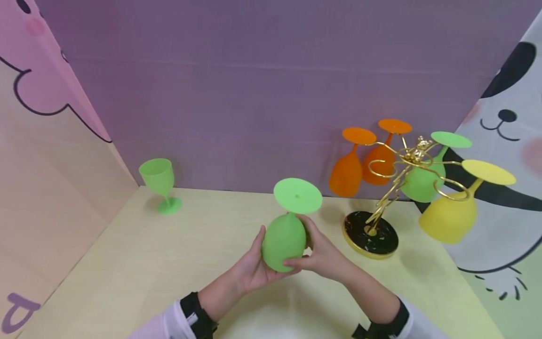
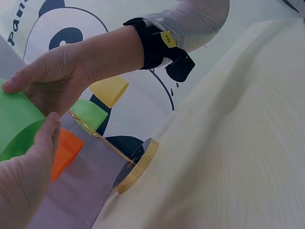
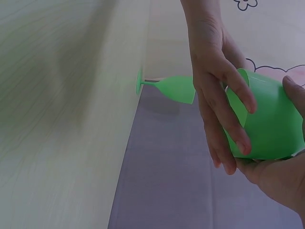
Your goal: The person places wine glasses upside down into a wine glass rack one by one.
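Note:
A green plastic goblet [image 1: 282, 241] is held upside down over the table, its round foot uppermost and tilted. My left hand [image 1: 253, 272] grips the bowl from the left and below, thumb along its side. From the right, my right hand [image 1: 325, 252] grips the same bowl, with its thumb low on the front and fingers behind. In the right wrist view, fingers of the left hand [image 3: 217, 90] lie across the goblet's rim. A gold stand [image 1: 417, 157] to the right carries other goblets hung upside down.
Two orange goblets [image 1: 346, 175], a green goblet [image 1: 423, 181] and a yellow goblet [image 1: 450, 217] hang from the stand's loops. Its black round base [image 1: 360, 223] sits on the pale table [image 1: 127, 263]. Another green goblet [image 1: 157, 176] stands upright at the back left, near the purple wall [image 1: 211, 94].

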A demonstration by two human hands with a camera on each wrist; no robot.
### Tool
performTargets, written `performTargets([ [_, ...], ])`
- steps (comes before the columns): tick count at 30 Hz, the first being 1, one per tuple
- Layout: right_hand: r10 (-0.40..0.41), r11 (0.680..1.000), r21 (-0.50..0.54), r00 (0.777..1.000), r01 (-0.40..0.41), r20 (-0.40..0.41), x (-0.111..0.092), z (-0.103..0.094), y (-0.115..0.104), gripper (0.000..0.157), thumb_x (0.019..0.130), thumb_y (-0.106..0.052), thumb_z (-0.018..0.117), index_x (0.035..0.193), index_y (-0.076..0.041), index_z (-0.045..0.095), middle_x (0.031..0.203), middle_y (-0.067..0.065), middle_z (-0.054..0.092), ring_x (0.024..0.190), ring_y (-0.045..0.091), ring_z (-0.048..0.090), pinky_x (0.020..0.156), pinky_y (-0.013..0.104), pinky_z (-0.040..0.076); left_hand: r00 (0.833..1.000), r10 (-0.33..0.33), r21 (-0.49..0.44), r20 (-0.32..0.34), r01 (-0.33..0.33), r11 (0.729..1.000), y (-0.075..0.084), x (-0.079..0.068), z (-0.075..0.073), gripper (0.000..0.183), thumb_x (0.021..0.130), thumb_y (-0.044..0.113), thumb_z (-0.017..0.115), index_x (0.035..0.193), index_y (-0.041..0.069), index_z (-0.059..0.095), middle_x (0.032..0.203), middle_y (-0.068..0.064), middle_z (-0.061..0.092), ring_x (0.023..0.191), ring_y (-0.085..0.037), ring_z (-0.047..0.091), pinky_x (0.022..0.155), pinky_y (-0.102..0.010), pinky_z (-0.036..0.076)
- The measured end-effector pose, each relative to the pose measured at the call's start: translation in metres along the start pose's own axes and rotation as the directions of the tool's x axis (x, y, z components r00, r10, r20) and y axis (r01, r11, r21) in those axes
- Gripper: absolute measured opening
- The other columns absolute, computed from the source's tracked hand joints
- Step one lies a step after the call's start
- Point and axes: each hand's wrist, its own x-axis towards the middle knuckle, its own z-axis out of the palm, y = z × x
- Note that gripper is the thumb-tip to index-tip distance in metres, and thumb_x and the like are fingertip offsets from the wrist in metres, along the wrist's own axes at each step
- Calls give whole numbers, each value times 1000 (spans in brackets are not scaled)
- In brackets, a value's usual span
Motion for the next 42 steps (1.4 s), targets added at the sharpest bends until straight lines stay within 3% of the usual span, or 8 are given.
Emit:
performTargets([
  [18,5,1000,0,999,-5,-41,4,0,0,94,69,-22,80,141,-11,21,139,13,35,118,30,43,97,53,40,1000,-4,-3,-1,4,1000,3,2,-3,86,81,75,33,146,22,11,144,-20,26,126,-31,36,105,-37,33],
  [28,20,998,-56,997,-24,-77,14,-6,-1,97,69,-24,80,141,-6,18,143,16,30,124,33,37,102,55,31,992,118,172,-32,-111,979,18,-3,-21,78,90,66,15,146,13,2,151,-21,7,135,-34,16,112,-48,15],
  [36,51,997,-52,994,-57,-98,21,-19,-1,96,69,-25,79,142,-9,18,143,17,29,126,35,33,103,57,29,959,272,322,-78,-234,918,65,-22,-42,65,97,54,17,147,15,2,152,-18,8,135,-33,17,112,-47,15],
  [39,80,995,-45,991,-85,-107,22,-26,-2,98,70,-26,79,142,-10,16,143,16,27,127,34,32,103,58,28,934,336,371,-122,-271,888,90,-31,-46,60,99,46,21,147,15,1,152,-18,9,134,-33,18,112,-47,17],
  [42,107,991,-72,986,-117,-130,23,-34,-3,100,69,-30,79,143,-12,15,144,14,27,128,33,31,104,57,29,895,415,425,-164,-316,848,116,-40,-48,59,100,38,25,147,13,-2,152,-20,6,135,-34,17,112,-47,17],
])
